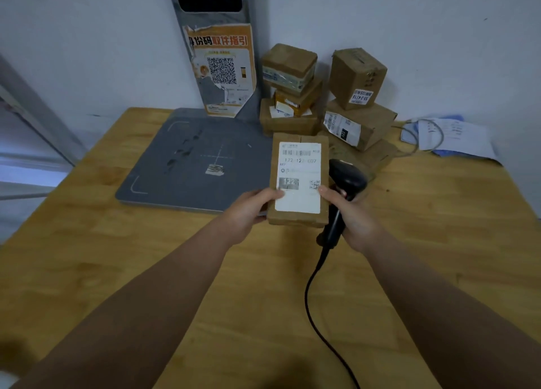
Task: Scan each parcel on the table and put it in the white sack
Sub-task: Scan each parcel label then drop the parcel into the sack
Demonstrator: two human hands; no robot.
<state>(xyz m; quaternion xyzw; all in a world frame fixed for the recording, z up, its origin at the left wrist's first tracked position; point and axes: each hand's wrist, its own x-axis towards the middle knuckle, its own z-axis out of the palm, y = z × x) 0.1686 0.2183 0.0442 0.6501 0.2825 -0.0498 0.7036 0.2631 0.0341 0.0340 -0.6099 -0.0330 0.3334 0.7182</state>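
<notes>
A flat brown cardboard parcel (298, 178) with a white shipping label facing up is held above the wooden table (117, 257). My left hand (251, 207) grips its lower left edge, thumb on the label. My right hand (351, 213) holds a black corded barcode scanner (342, 189) by its handle while its thumb presses the parcel's lower right edge. The scanner's head sits just right of the parcel. Several more brown parcels (328, 101) are stacked at the back against the wall. The white sack is out of sight.
A grey scanning pad (181, 160) with an upright post carrying an orange QR poster (222, 69) lies at the back left. Papers and a thin cable (448, 137) lie at the far right. The scanner's black cord (319, 315) trails toward me.
</notes>
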